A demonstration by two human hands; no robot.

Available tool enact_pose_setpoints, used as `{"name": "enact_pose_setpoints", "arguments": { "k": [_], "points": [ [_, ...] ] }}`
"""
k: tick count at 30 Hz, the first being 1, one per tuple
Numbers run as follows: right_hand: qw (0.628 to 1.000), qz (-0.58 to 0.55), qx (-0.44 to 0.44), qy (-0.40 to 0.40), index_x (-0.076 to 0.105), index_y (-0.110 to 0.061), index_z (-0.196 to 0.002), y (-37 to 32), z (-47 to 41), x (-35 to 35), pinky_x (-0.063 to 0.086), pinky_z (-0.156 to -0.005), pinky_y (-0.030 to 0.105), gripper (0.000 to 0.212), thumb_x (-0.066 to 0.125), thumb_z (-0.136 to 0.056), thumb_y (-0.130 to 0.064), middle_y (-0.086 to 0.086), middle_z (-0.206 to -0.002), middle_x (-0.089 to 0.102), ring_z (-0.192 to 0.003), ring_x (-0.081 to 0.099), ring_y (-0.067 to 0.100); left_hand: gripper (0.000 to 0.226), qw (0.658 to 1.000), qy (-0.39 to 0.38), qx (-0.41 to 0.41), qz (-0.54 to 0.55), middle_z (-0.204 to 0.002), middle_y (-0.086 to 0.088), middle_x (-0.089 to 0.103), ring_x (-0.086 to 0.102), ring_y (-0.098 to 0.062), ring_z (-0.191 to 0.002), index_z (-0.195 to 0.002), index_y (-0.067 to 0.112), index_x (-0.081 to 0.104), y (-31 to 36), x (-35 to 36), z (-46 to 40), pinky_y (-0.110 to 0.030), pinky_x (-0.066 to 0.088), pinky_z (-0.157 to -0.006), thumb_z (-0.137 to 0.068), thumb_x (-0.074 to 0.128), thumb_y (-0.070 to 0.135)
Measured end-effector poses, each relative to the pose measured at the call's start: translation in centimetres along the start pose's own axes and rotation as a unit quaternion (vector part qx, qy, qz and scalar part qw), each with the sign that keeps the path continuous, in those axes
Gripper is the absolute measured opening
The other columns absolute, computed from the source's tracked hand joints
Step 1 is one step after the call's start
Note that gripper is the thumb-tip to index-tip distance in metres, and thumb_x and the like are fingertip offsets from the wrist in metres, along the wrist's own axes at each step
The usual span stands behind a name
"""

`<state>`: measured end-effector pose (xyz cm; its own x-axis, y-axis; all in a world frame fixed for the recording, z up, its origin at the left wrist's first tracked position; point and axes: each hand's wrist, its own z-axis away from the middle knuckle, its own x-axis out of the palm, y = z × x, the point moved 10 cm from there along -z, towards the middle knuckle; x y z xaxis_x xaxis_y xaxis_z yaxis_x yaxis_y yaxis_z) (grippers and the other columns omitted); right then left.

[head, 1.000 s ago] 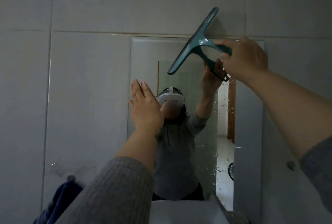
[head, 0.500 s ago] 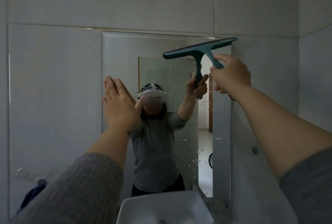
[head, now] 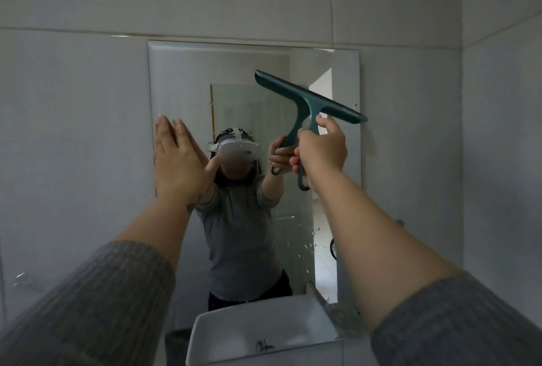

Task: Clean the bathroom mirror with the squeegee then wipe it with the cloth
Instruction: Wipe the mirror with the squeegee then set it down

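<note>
**Squeegee held against bathroom mirror**

The right hand [head: 321, 148] has its fingers wrapped around the handle of a teal squeegee [head: 305, 101], blade tilted across the mirror [head: 181, 78] upper right. The left hand [head: 179, 160], fingers open, presses flat at the mirror's left edge. A white sink [head: 228, 327] sits below.

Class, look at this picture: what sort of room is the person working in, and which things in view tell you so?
Most likely a bathroom. A frameless mirror is fixed to a wall of large pale tiles, and a white washbasin stands directly below it. The right hand holds a teal squeegee at the glass.
</note>
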<state>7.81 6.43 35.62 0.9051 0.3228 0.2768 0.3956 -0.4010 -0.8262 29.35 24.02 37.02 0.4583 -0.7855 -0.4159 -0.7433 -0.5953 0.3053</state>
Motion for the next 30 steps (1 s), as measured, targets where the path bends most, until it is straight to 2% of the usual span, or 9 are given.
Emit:
{"name": "enact_pose_setpoints", "arguments": {
  "k": [5, 9, 11, 14, 17, 22, 24, 28, 30],
  "points": [
    [0.999, -0.03, 0.027, -0.015, 0.048, -0.023, -0.131, 1.6, 2.7, 2.5, 0.043, -0.035, 0.019, 0.04, 0.054, -0.094, -0.009, 0.005, -0.069, 0.063, -0.03, 0.048, 0.005, 0.111, 0.998, -0.057, 0.022, 0.007, -0.159, -0.007, -0.017, -0.008, -0.025, -0.147, -0.152, 0.013, -0.003, -0.8, -0.1, -0.1, -0.04, 0.014, -0.117, -0.077, 0.067, 0.057],
    [0.999, -0.019, 0.023, -0.034, 0.049, -0.026, -0.131, 2.5, 5.2, 5.4, 0.046, -0.037, 0.021, 0.04, 0.055, -0.094, -0.012, 0.01, -0.091, 0.069, -0.037, 0.055, 0.009, 0.099, 0.996, -0.07, 0.026, 0.05, -0.16, -0.005, -0.01, -0.003, -0.022, -0.147, -0.152, 0.011, 0.002, -1.3, -1.0, -0.2, -0.041, 0.015, -0.116, -0.084, 0.064, 0.047],
    [0.999, -0.001, 0.01, -0.043, 0.05, -0.03, -0.129, 2.9, 6.3, 7.1, 0.054, -0.044, 0.03, 0.04, 0.056, -0.093, -0.015, 0.008, -0.097, 0.071, -0.049, 0.064, 0.016, 0.091, 0.996, -0.055, 0.029, 0.067, -0.161, -0.007, -0.004, 0.0, -0.023, -0.147, -0.151, 0.008, 0.002, -1.6, -2.1, -0.1, -0.042, 0.015, -0.117, -0.089, 0.061, 0.039],
    [0.994, 0.069, -0.03, -0.074, 0.052, -0.034, -0.125, 2.6, 8.4, 9.4, 0.06, -0.066, 0.049, 0.04, 0.058, -0.088, -0.02, 0.005, -0.102, 0.071, -0.076, 0.071, 0.028, 0.077, 0.996, -0.016, 0.043, 0.074, -0.16, -0.012, 0.003, 0.005, -0.026, -0.147, -0.151, 0.005, 0.008, -2.2, -4.1, 0.3, -0.041, 0.014, -0.119, -0.093, 0.055, 0.027],
    [0.981, 0.134, -0.08, -0.117, 0.052, -0.029, -0.131, 1.9, 9.7, 10.8, 0.057, -0.08, 0.046, 0.044, 0.059, -0.089, -0.018, 0.002, -0.126, 0.062, -0.102, 0.064, 0.025, 0.071, 0.998, -0.018, 0.036, 0.058, -0.16, -0.01, 0.004, 0.008, -0.027, -0.146, -0.151, 0.008, 0.01, -3.3, -5.0, 0.5, -0.041, 0.015, -0.118, -0.095, 0.051, 0.026],
    [0.927, 0.284, -0.162, -0.184, 0.051, -0.033, -0.133, 0.8, 9.9, 11.2, 0.052, -0.085, 0.039, 0.047, 0.057, -0.089, -0.022, 0.002, -0.123, 0.063, -0.105, 0.061, 0.026, 0.073, 0.997, -0.061, 0.049, 0.026, -0.161, -0.008, 0.001, 0.006, -0.027, -0.147, -0.151, 0.012, 0.011, -3.7, -4.5, 1.5, -0.046, 0.016, -0.118, -0.095, 0.052, 0.032],
    [0.906, 0.327, -0.185, -0.195, 0.049, -0.034, -0.135, 0.1, 9.8, 10.6, 0.053, -0.084, 0.038, 0.047, 0.057, -0.09, -0.022, 0.003, -0.122, 0.063, -0.103, 0.061, 0.026, 0.072, 0.995, -0.067, 0.065, 0.016, -0.16, -0.009, 0.005, 0.01, -0.028, -0.146, -0.15, 0.012, 0.015, -3.3, -4.0, 2.0, -0.047, 0.016, -0.118, -0.093, 0.055, 0.032],
    [0.849, 0.427, -0.23, -0.209, 0.048, -0.037, -0.134, -1.0, 8.8, 9.1, 0.043, -0.072, 0.03, 0.046, 0.055, -0.091, -0.024, 0.005, -0.122, 0.063, -0.1, 0.061, 0.028, 0.076, 0.991, -0.095, 0.096, -0.019, -0.159, -0.01, 0.006, 0.01, -0.03, -0.145, -0.149, 0.015, 0.018, -2.8, -1.9, 2.8, -0.051, 0.014, -0.117, -0.09, 0.058, 0.041],
    [0.828, 0.463, -0.238, -0.207, 0.049, -0.039, -0.132, -1.3, 8.0, 7.9, 0.039, -0.072, 0.028, 0.043, 0.055, -0.091, -0.026, 0.005, -0.123, 0.062, -0.103, 0.06, 0.029, 0.079, 0.989, -0.107, 0.103, -0.027, -0.16, -0.009, 0.004, 0.007, -0.03, -0.146, -0.149, 0.017, 0.016, -2.7, -1.0, 3.1, -0.053, 0.013, -0.117, -0.088, 0.06, 0.041]
  ]
}}
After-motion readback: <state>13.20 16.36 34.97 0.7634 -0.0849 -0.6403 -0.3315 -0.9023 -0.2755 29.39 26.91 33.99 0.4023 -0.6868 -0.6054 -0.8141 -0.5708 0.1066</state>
